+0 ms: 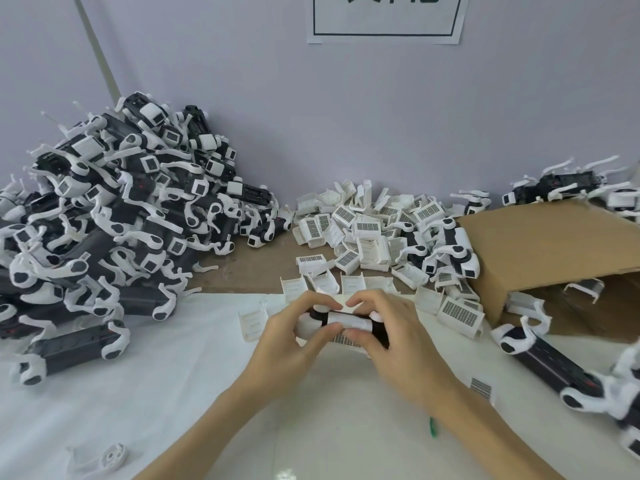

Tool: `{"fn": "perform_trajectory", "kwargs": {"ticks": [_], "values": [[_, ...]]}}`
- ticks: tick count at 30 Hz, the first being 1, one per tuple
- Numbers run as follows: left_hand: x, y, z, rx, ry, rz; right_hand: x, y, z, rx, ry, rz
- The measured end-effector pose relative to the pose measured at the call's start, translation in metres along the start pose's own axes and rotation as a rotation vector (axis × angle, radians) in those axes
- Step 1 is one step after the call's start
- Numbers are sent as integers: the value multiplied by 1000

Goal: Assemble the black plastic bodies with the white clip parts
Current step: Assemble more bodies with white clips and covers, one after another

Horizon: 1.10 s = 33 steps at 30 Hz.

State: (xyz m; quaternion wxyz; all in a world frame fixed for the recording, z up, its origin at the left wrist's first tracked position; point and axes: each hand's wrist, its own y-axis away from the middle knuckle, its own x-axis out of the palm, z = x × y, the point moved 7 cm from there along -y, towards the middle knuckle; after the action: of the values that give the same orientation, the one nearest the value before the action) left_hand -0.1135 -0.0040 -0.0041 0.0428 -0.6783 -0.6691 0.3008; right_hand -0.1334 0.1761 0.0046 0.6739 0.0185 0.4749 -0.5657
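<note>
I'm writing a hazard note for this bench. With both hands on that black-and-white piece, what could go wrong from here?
1. The left hand and right hand cover most of the black body, so a badly seated white clip part might go unseen.
2. The tall pile of finished units slopes toward the work area; a nudge could send some sliding in.
3. Loose white clips lie close behind the hands and could get knocked or mixed up.

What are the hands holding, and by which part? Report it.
Both hands hold one black body with a white clip part on it: left hand grips its left end, right hand its right end.
</note>
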Motion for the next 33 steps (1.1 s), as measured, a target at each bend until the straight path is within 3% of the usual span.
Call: {"fn": "perform_trajectory", "kwargs": {"ticks": [2, 5, 7, 11, 14, 19, 23, 27, 30, 33], "values": [[-1, -1, -1, -54, 57, -72, -4, -2, 2, -7, -7, 18], [0, 1, 4, -279, 266, -170, -3, -1, 15, -163, 102, 70], [-1, 3, 5, -347, 272, -188, -2, -1, 15, -183, 114, 53], [-7, 0, -11, -119, -68, -92, -4, -2, 4, -88, -62, 48], [-12, 1, -21, 11, -219, -187, 3, 1, 2, -75, -66, 117], [-5, 4, -19, -41, -121, -230, 9, 1, -7, -12, -17, 136], [-5, 1, -9, -160, 213, -164, 1, -3, -11, 52, -21, 170], [-22, -1, 4, -246, 251, -294, -21, -22, -11, 106, -93, 224], [-31, 0, 15, -292, 272, -372, -90, -64, -36, 317, -415, -94], [-31, -2, 20, -297, 245, -336, -158, -91, -64, 475, -1298, -498]]}}
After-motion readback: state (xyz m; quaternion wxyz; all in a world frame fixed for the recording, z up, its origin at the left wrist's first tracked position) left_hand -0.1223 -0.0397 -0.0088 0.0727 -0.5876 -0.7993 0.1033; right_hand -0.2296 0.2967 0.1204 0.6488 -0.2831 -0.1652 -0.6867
